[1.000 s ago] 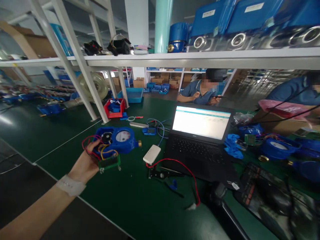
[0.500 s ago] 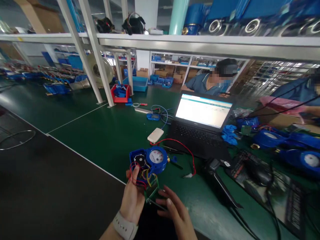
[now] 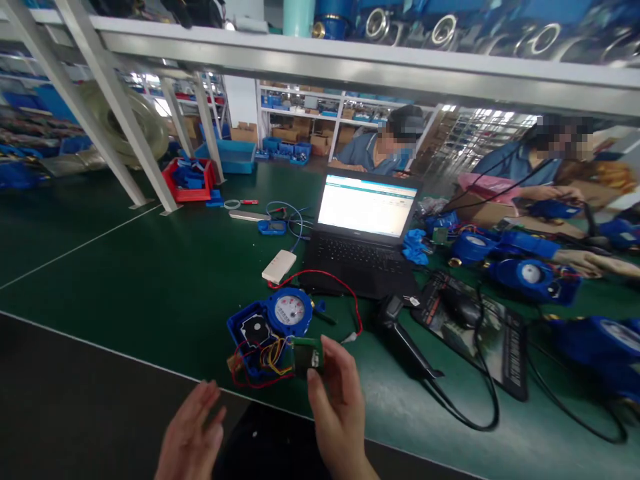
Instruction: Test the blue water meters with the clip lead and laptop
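My right hand [image 3: 340, 400] pinches a green circuit board [image 3: 306, 357] by its right side, just in front of a blue water meter [image 3: 270, 317]. Yellow and red wires [image 3: 270, 357] run from the board into the meter's open box, where a black part with a pale rim sits. The meter's round white dial faces up. My left hand [image 3: 193, 427] is off the table's front edge, fingers apart, holding nothing. A red cable [image 3: 330, 273] curves behind the meter.
An open laptop [image 3: 363, 227] stands behind the meter, with a white box [image 3: 279, 267] to its left. At right lie a black handheld scanner [image 3: 407, 343], a mouse [image 3: 463, 307] on a mat and several blue meters [image 3: 530, 273]. Two people sit across the table. A shelf [image 3: 320, 53] spans overhead.
My left hand has let go of the wires and board and drawn back to the lower left. The right hand has taken hold of the board. The view has swung to the right.
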{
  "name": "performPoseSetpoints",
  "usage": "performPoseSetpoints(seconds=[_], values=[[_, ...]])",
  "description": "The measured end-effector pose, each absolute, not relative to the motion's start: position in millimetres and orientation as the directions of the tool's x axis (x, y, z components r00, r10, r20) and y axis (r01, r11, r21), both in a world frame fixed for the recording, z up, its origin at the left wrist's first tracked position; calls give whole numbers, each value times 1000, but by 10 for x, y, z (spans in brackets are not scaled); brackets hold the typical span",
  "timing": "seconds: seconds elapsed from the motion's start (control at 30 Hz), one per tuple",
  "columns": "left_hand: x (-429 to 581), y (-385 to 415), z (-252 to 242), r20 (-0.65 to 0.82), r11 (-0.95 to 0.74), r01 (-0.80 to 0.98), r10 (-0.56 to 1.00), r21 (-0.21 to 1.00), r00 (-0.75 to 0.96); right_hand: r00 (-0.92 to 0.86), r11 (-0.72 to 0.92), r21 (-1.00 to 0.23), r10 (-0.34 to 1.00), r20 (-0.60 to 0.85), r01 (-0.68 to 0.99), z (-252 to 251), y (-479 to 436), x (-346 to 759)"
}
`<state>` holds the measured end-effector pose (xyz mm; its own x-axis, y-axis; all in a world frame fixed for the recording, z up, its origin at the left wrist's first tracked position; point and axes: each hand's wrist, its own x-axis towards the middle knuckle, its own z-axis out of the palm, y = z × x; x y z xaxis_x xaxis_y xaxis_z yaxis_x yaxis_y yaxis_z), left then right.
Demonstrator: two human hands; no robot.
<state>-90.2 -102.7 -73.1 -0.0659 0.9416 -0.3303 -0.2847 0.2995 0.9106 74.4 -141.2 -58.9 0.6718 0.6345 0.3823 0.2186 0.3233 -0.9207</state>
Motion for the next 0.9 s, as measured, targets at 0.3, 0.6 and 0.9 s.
performPoseSetpoints(seconds=[0.3, 0.6, 0.9], values=[[-654, -259, 19, 337, -528, 295, 792, 796, 508, 122, 555, -649, 704, 700, 521, -14, -1081, 967], [-493, -168, -183, -7, 8, -1, 954, 1000, 300, 597, -489, -496, 799, 75, 718, -787, -1602, 2038], [-380, -221, -153, -47, 111, -190, 949, 976, 313, 671, -199, -934, 740, 56, 298, -930, -1607, 1968]])
